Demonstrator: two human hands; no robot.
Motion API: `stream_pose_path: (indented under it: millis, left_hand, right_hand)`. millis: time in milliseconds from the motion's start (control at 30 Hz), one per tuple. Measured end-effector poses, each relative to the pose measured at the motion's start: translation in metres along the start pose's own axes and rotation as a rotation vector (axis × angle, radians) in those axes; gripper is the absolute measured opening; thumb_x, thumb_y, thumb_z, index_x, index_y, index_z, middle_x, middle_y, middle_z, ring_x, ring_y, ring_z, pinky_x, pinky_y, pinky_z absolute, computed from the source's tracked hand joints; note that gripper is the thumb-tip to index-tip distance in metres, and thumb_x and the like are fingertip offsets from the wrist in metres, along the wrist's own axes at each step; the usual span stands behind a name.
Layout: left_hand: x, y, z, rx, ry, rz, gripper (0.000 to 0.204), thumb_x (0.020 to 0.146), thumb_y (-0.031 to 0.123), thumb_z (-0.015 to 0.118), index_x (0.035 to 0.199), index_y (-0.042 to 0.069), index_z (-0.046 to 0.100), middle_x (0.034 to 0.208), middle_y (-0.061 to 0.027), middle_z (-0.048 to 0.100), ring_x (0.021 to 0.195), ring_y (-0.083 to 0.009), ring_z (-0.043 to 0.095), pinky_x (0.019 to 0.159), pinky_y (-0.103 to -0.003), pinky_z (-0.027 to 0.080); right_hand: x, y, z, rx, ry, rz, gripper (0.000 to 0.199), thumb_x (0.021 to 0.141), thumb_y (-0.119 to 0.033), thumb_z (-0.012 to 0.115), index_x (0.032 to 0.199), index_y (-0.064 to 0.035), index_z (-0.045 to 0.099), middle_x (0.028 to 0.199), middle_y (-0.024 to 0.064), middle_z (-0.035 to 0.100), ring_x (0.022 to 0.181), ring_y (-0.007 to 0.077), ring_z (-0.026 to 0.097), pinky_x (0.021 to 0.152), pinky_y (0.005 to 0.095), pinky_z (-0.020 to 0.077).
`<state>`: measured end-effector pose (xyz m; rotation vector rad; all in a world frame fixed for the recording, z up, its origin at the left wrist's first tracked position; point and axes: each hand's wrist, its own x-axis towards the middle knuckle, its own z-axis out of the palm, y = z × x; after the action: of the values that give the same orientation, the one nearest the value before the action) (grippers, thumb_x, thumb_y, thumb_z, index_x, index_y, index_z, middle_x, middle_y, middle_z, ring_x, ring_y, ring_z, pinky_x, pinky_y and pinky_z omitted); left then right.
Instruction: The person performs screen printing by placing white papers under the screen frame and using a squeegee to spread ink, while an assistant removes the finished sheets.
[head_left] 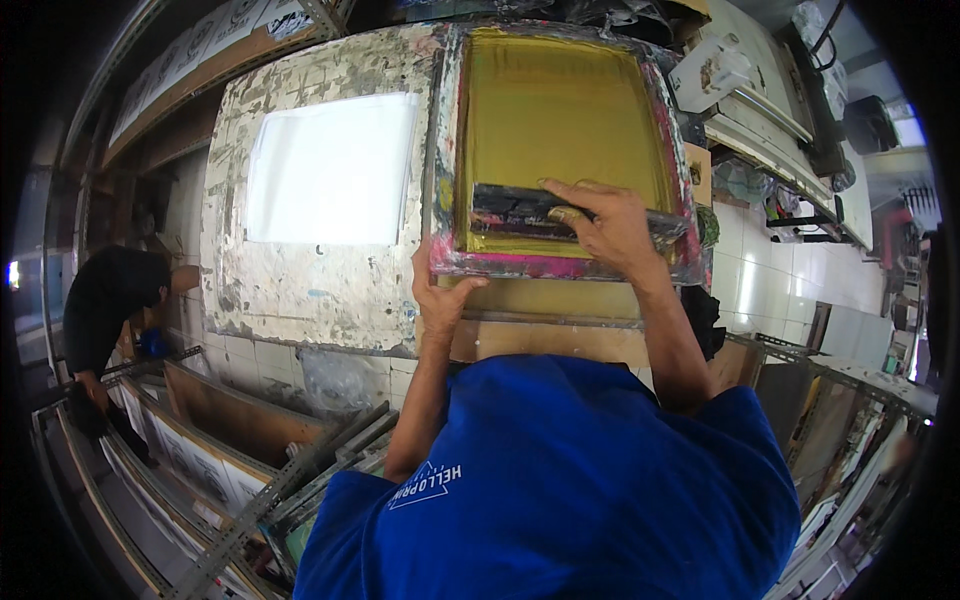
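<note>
A screen-printing frame (560, 266), its rim stained pink and black, lies in front of me with yellow-green mesh (560, 110) inside. Across the near part of the mesh rests a dark, wide squeegee (510, 204). My right hand (610, 228) grips it right of its middle, with the index finger stretched along the top. At the frame's near left corner, my left hand (442, 298) holds the edge, thumb pointing right along the near side. White paper (330, 170) lies left of the frame on a paint-stained board (320, 295).
Shelving with printed cartons (190, 70) stands at the far left, and a metal rack (250, 510) at the near left. A person in dark clothes (110, 300) bends there. Beyond the frame on the right is a pale machine or bench (760, 110); tiled floor (760, 260) shows below it.
</note>
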<state>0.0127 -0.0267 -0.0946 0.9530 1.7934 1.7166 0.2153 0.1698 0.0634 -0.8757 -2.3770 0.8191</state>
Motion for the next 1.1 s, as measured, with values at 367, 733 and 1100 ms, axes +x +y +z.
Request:
stream_pose_path:
  millis: [367,733,1100]
  left_hand:
    - [-0.002,-0.004,-0.005,0.671,-0.029,0.205,0.097,0.054,0.041,0.095,0.132,-0.005,0.060,0.149,-0.0225,0.048,0.135,-0.0434,0.041,0.113,-0.053,0.035]
    - [-0.004,0.003,-0.006,0.644,-0.061,0.144,0.097,0.054,0.036,0.096,0.136,-0.001,0.059,0.153,-0.0232,0.043,0.138,-0.0431,0.037,0.115,-0.054,0.032]
    - [-0.011,-0.007,-0.011,0.587,-0.091,0.125,0.102,0.060,0.041,0.095,0.143,-0.001,0.053,0.145,-0.0219,0.048,0.134,-0.0415,0.040,0.113,-0.052,0.034]
  right_hand:
    - [-0.018,0.057,0.075,-0.407,-0.136,0.052,0.079,0.066,-0.008,0.079,0.141,-0.0239,0.060,0.104,0.0066,0.057,0.105,0.0260,0.052,0.092,0.0461,0.0318]
    - [0.131,0.157,0.067,-0.525,0.088,-0.077,0.079,0.067,-0.013,0.080,0.142,-0.0254,0.060,0.105,0.0084,0.059,0.106,0.0280,0.052,0.093,0.0476,0.0325]
    - [0.188,0.176,0.031,-0.419,-0.030,-0.090,0.056,0.086,-0.016,0.071,0.140,-0.0279,0.063,0.117,0.0171,0.071,0.112,0.0353,0.064,0.095,0.0501,0.0444]
